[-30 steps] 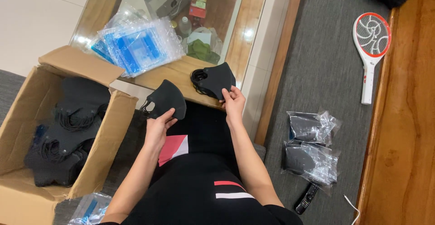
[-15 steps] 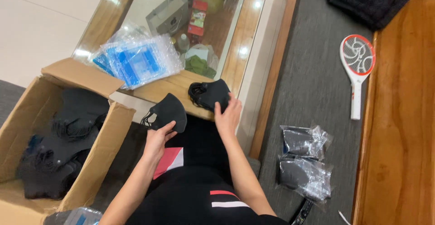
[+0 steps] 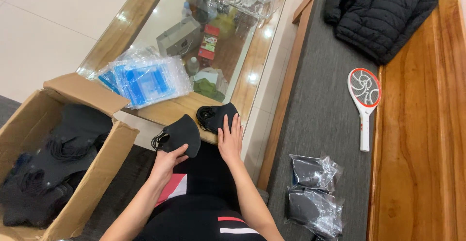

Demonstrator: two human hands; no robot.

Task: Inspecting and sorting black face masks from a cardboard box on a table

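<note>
Glass-topped wooden table (image 3: 252, 59), pale tiled floor (image 3: 58, 22), grey bench cushion (image 3: 320, 110).

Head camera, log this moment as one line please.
left hand: holds black mask | right hand: flat on mask stack at table edge | cardboard box: more masks

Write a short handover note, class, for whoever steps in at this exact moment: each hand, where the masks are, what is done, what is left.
Left hand: has a grip on one black mask above the lap.
Right hand: flat, fingers resting on a small pile of black masks at the edge of the glass-topped table.
Done: two bagged packs lie on the grey bench at the right.
Left: loose masks fill the cardboard box at the left; empty clear bags wait on the table.
</note>
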